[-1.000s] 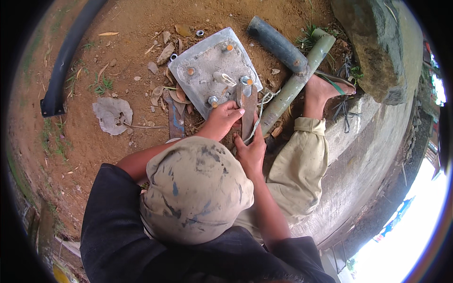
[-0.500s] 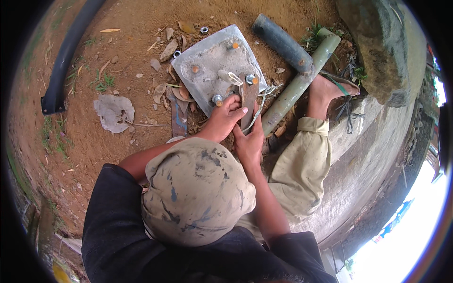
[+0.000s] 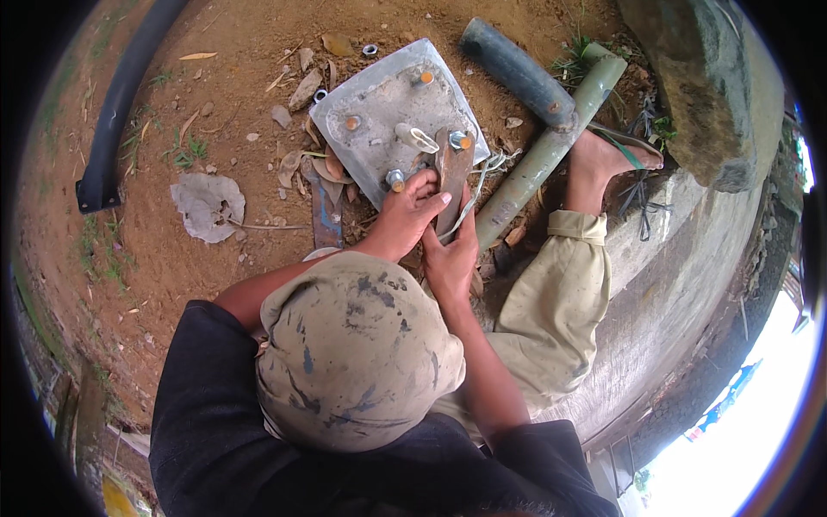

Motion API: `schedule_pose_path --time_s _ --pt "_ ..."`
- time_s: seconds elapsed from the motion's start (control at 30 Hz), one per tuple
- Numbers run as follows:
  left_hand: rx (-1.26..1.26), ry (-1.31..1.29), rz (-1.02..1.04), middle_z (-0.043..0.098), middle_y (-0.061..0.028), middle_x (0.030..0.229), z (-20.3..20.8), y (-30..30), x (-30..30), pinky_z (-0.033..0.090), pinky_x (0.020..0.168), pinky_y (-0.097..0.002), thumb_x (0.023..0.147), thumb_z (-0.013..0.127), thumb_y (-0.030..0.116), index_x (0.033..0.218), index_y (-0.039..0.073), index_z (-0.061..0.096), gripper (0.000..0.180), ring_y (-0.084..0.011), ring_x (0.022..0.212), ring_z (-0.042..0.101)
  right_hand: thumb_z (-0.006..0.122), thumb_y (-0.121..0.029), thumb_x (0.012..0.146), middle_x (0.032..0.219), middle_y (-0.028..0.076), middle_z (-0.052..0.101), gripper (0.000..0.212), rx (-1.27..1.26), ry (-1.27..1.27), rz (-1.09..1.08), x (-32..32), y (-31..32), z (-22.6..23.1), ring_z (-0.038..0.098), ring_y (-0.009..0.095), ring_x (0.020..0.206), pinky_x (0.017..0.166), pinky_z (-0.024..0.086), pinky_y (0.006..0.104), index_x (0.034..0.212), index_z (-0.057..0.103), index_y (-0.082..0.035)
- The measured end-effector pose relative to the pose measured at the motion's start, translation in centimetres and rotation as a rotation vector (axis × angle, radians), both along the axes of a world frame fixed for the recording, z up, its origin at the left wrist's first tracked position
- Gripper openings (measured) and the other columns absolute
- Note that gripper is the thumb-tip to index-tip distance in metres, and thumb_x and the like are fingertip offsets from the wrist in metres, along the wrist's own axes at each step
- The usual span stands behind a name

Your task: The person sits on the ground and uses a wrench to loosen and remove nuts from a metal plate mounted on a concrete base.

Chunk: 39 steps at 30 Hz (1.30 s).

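Observation:
A square grey metal plate [image 3: 334, 142], crusted with cement, lies tilted on the soil. Several bolts with rusty orange ends stand up from it, and a pale bent tube end [image 3: 415, 138] rises near its middle. My right hand [image 3: 451, 258] is closed around the lower end of a flat brown metal bar [image 3: 453, 177]. The bar's far end lies against the nut [image 3: 459, 140] on the right bolt. My left hand [image 3: 403, 214] pinches the bar's left edge, its fingers close to the near bolt's nut [image 3: 395, 179]. Thin pale-green string [image 3: 476, 196] runs beside the bar at my right hand.
A dark pipe [image 3: 517, 73] meets a greenish pipe [image 3: 551, 151] right of the plate. Loose nuts [image 3: 370, 50] lie beyond it. My bare foot [image 3: 612, 157] rests near a large rock [image 3: 702, 86]. A black metal post [image 3: 129, 95] stands left. Beige, stained cloth covers a rounded form [image 3: 362, 353] between my arms.
The view has shifted slightly, with the plate a little higher and further left. Both hands keep about the same grip on the bar, whose end stays at the nut.

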<state>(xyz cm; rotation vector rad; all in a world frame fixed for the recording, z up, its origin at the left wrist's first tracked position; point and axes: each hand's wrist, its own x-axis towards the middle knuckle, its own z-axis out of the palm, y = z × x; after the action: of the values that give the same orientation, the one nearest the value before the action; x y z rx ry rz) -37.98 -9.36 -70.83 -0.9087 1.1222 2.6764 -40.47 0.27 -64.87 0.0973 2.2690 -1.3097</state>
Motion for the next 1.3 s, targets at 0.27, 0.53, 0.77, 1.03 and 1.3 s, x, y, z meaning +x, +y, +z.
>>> schedule_pose_path --time_s 0.27,0.53,0.77,1.03,1.3 --pt "0.073 0.021 -0.055 0.067 -0.0070 0.120 0.4 0.1 -0.3 0.050 0.093 -0.0277 0.105 0.060 0.012 0.133 0.000 0.054 0.031 -0.0102 0.106 0.062 0.071 -0.002 0.085 0.131 0.023 0.066 0.081 0.037 -0.106 0.175 -2.2 3.5 -1.1 0.066 0.026 0.119 0.104 0.049 0.0370 0.159 0.036 -0.005" --pt "-0.029 0.032 -0.407 0.065 -0.0115 0.136 1.0 0.1 -0.8 0.050 0.099 -0.0348 0.108 0.057 0.025 0.146 0.002 0.049 0.045 -0.0187 0.120 0.064 0.067 0.003 0.077 0.130 0.019 0.067 0.084 0.139 -0.026 1.015 -18.9 8.2 1.0 0.064 0.026 0.116 0.106 0.046 0.0381 0.156 0.042 -0.010" --pt "0.054 0.037 -0.312 0.066 -0.0142 0.133 0.3 1.2 -1.2 0.053 0.096 -0.0360 0.107 0.058 0.032 0.144 -0.001 0.053 0.050 -0.0201 0.116 0.065 0.067 0.000 0.078 0.127 0.022 0.068 0.080 0.068 0.042 0.803 -14.9 9.2 1.6 0.064 0.025 0.113 0.102 0.049 0.0370 0.154 0.046 -0.011" --pt "0.018 -0.030 -0.189 0.070 -0.0061 0.109 -0.2 0.9 0.2 0.054 0.090 -0.0315 0.110 0.052 0.027 0.116 0.001 0.064 0.029 -0.0134 0.103 0.067 0.069 0.005 0.086 0.117 0.006 0.071 0.081 0.045 -0.073 0.192 -1.2 5.6 -0.7 0.065 0.012 0.092 0.074 0.054 0.0272 0.159 0.038 -0.010" --pt "0.035 0.028 -0.068 0.066 -0.0013 0.101 -0.3 0.2 0.0 0.049 0.083 -0.0274 0.109 0.054 0.023 0.115 0.002 0.062 0.023 -0.0072 0.094 0.062 0.072 -0.002 0.087 0.104 0.005 0.071 0.080 0.005 -0.041 0.072 -0.2 2.3 -1.0 0.057 0.009 0.059 0.050 0.046 0.0269 0.159 0.037 -0.011"
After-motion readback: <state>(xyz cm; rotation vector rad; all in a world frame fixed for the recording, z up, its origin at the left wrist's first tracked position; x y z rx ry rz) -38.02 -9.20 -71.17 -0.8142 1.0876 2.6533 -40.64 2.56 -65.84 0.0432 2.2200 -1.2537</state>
